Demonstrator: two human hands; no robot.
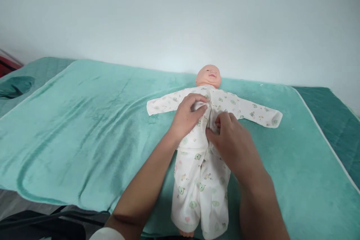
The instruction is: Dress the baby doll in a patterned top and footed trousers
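A baby doll (208,75) lies on its back, its head toward the wall. It wears a white baby shirt (225,99) printed with small green animals, both sleeves stretched out sideways. Matching baby trousers (194,191) cover its legs, and a bare foot shows below one cuff. My left hand (188,115) has its thumb and index finger closed on the shirt's front edge at the chest. Just below and to the right, my right hand (233,137) pinches the other side of the front opening, fingers curled in. My fingers partly hide the fastening.
A light green plush blanket (92,120) with some creases lies under the doll. Darker green quilted bedding (329,116) shows beyond its right edge. A pale wall (168,18) rises behind. Something red (7,65) stands at the far left, and dark items (42,225) lie at the lower left.
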